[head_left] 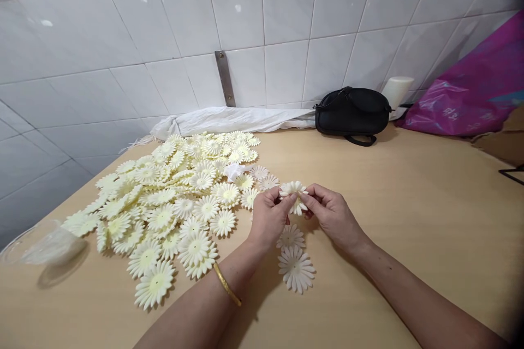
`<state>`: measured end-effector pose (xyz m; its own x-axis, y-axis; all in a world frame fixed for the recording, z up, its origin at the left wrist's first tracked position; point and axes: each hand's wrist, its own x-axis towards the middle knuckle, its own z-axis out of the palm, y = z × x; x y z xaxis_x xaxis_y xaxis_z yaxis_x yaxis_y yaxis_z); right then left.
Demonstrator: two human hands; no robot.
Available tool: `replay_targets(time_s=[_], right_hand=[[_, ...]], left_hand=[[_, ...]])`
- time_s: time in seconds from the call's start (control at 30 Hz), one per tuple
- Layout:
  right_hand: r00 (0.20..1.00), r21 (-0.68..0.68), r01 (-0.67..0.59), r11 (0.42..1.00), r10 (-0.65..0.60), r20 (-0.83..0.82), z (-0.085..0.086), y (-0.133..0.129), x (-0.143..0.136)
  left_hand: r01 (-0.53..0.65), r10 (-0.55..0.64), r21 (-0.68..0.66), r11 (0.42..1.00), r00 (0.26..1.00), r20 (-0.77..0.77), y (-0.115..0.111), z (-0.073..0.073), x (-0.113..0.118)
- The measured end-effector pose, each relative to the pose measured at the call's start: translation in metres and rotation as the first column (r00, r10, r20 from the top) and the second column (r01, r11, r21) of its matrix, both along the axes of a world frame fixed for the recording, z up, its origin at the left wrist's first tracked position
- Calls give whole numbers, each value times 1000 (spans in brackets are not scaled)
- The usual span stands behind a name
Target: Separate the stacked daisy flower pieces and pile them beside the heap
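Between my two hands is a cream artificial flower (pixel 293 190), its narrow petals spread around a centre that my thumbs partly cover. My left hand (pixel 270 215) pinches its left side, and my right hand (pixel 331 215) grips the right side with thumb and fingers. On the table just below lie paler daisy-shaped petal pieces, the nearest one a whitish petal layer (pixel 296 269). A large heap of pale yellow petal layers (pixel 159 215) spreads to the left of my hands, many overlapping. Whether the held flower is one layer or several, I cannot tell.
The wooden-toned table (pixel 409 191) meets a tiled wall (pixel 286 5). Along the back lie a white cloth (pixel 237 120), a black zip case (pixel 352 112), a white cylinder (pixel 397 90) and a magenta plastic bag (pixel 462 87). A clear plastic bag (pixel 53 245) sits at the left edge.
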<state>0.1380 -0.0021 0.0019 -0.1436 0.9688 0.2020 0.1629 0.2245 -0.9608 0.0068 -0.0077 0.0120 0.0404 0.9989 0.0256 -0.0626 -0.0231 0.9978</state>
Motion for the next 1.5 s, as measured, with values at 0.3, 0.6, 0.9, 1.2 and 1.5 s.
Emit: replay_targets(time_s=[0.3,0.6,0.9,1.2,1.5], right_hand=[[996,8,71,997,-70,-52,-2,-2,-3],[949,-26,255,967,-256,-182,-8,9,7],[921,-111,275,955,-295,-255,-7,16,16],[998,13,53,999,-53,-33,0,0,0],[996,-14,-23,1000,22,-87,-1,1,2]], left_hand=[[-23,25,-15,1000,996,87,0,1,-1],[35,-25,-69,997,988,150,4,-8,-4],[-82,144,282,956,968,-205,4,-10,-7],[36,-12,207,978,994,-113,-1,-6,-2],[31,-31,14,999,999,18,2,-2,-5]])
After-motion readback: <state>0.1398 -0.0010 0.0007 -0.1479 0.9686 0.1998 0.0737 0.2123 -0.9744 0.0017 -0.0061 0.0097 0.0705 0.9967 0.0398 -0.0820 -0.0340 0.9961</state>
